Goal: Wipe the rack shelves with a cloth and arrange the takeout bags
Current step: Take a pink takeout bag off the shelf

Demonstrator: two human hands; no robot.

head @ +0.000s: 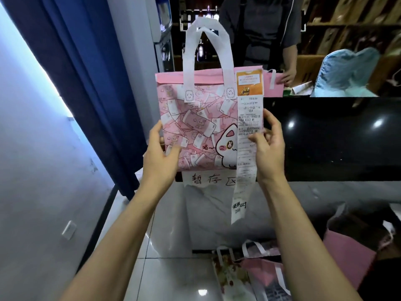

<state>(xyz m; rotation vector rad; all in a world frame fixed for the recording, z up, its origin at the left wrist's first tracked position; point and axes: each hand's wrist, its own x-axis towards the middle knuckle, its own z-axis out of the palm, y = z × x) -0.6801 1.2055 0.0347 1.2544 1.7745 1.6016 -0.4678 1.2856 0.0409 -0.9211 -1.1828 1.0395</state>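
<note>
A pink takeout bag (195, 124) with a cartoon cat print and white handles stands upright on the glossy black shelf top (329, 135). My left hand (161, 153) holds its lower left edge. My right hand (269, 144) grips the bag's right edge, thumb pinching the long white receipt (247, 153) that hangs from the bag's top corner down past the shelf edge. A handwritten paper label (208, 180) is stuck to the shelf's front edge under the bag. No cloth is visible.
A person in dark clothes (260, 29) stands behind the rack, a hand on another pink bag (275, 85). A blue bag (345, 70) sits at the back right. More bags (260, 272) lie on the tiled floor below. A blue curtain (86, 72) hangs to the left.
</note>
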